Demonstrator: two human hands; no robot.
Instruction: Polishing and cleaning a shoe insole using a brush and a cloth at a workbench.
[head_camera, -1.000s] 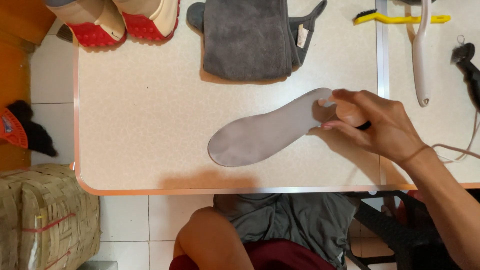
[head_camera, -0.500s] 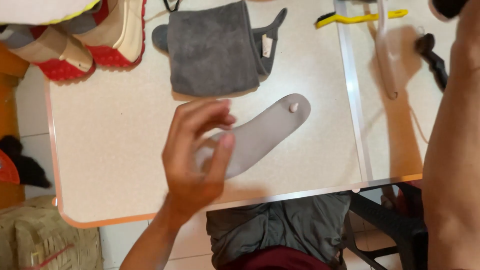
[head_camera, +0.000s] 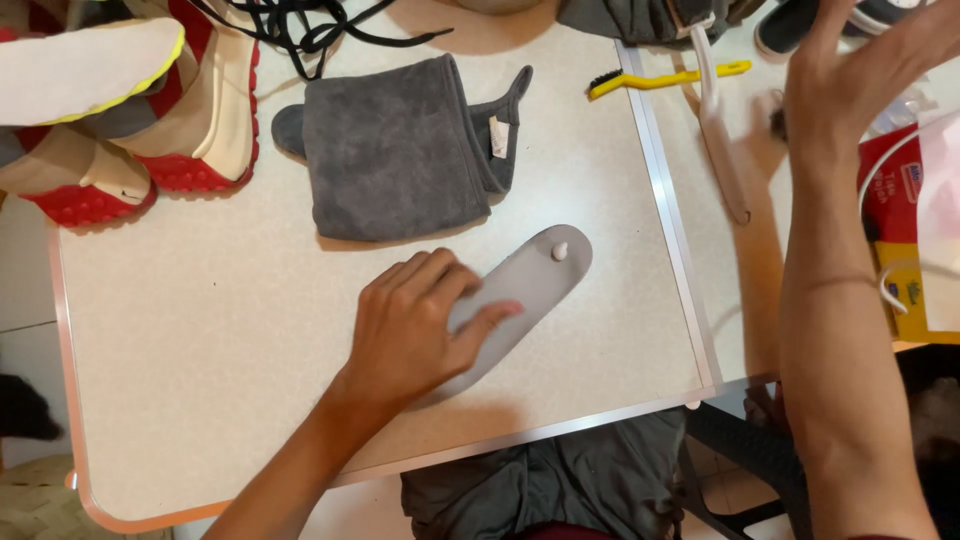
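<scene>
Left hand (head_camera: 415, 325) lies flat, fingers spread, pressing on the grey insole (head_camera: 530, 285) mid-table (head_camera: 200, 330), just below the folded grey cloth (head_camera: 400, 150). Small white blob (head_camera: 560, 250) sits near the insole's far end. Right hand (head_camera: 850, 70) is raised over the second table, fingers loosely open, holding nothing I can see. 2 red-soled shoes (head_camera: 130, 110) at the top-left corner, yellow brush (head_camera: 665, 78) near the seam
</scene>
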